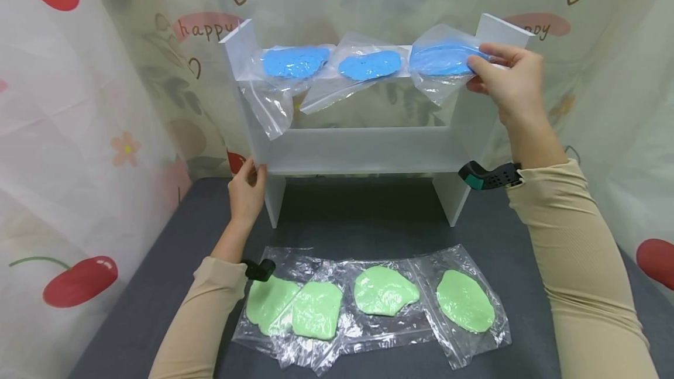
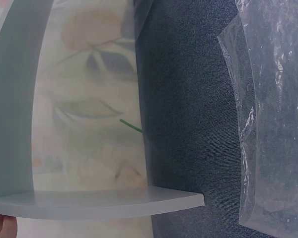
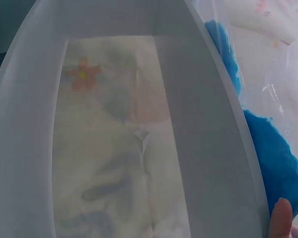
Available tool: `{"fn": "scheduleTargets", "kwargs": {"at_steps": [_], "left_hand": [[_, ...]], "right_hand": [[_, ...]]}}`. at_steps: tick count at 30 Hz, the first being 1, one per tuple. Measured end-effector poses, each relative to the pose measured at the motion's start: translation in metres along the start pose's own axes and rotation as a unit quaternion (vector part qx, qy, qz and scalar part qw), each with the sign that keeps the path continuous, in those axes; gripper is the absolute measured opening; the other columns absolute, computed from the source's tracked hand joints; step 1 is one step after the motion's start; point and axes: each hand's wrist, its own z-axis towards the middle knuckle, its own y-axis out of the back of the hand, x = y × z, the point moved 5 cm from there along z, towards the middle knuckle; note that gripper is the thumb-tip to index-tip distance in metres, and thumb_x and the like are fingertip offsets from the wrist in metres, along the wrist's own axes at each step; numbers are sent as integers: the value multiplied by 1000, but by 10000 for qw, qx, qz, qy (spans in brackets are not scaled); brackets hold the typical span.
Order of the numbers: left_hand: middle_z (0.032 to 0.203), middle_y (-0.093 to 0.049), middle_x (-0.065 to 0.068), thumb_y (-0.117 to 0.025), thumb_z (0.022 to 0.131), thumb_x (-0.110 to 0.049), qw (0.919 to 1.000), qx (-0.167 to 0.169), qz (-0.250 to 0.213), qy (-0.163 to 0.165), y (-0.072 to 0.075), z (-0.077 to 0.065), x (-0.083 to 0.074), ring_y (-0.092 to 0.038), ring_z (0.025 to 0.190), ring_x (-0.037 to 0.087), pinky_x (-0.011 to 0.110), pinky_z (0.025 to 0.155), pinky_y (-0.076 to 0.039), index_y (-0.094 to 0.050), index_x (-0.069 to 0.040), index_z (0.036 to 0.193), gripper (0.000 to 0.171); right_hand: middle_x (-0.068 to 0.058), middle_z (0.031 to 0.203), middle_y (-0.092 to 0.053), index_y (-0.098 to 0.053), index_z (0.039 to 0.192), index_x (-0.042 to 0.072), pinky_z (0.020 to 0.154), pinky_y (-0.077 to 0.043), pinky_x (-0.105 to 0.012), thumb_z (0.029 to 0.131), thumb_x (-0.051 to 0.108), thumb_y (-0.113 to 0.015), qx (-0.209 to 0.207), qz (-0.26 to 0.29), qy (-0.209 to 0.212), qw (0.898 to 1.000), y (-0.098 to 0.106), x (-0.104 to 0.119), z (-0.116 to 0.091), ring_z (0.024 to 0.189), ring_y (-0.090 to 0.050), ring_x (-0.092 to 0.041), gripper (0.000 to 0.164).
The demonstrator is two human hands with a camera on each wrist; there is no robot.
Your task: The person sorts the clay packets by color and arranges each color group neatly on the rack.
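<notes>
A clear zip bag with a flat blue slab lies at the right end of the white rack's top shelf. My right hand pinches its right edge between thumb and fingers. To its left on the same shelf are two more bagged blue slabs, a middle one and a left one, their bag ends hanging over the front edge. My left hand touches the outer side of the rack's left panel, fingers loosely bent. In the right wrist view, a fingertip shows beside the blue slab.
Several clear zip bags with flat green slabs lie in a row on the dark tabletop before the rack; the left ones overlap. A lower shelf spans the rack. A patterned curtain surrounds the table.
</notes>
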Motion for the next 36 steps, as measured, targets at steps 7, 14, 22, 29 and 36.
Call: {"fn": "scheduleTargets", "kwargs": {"at_steps": [7,14,22,29,36], "left_hand": [[117,-64,21,-53,95,-15,10000,-23,7,-26,-1,1,1,-65,104,33,46,86,-52,-58,-7,127,34],[117,-64,21,-54,94,-15,10000,-20,-36,-27,0,1,0,-65,104,33,45,86,-52,-58,-8,127,34],[117,-65,21,-53,95,-15,10000,-6,-3,-44,0,1,-1,-65,105,32,45,86,-52,-58,-8,128,34],[117,-64,21,-53,95,-15,10000,0,-1,-21,-1,1,0,-65,105,32,46,86,-52,-57,-9,129,35],[116,-65,20,-53,94,-15,10000,-27,47,-39,-1,1,1,-65,104,32,46,85,-52,-57,-9,129,35]], "right_hand": [[2,89,-59,-59,126,6,53,-52,-17,83,14,-69,88,-208,-154,9996,2,-3,0,56,-62,-9,45],[1,92,-60,-55,129,6,55,-54,-18,85,12,-66,386,199,35,9991,5,-7,-4,60,-63,-10,46],[-1,101,-53,-58,122,6,57,-54,-19,86,9,-65,332,656,395,9965,14,-11,-18,58,-63,-12,36],[-2,101,-50,-64,110,5,56,-54,-18,84,10,-67,196,675,804,9943,27,-16,-36,57,-62,-10,26],[1,101,-55,-65,109,10,58,-53,-15,85,17,-67,463,-14,975,9942,31,-32,-53,61,-64,-7,25]]}}
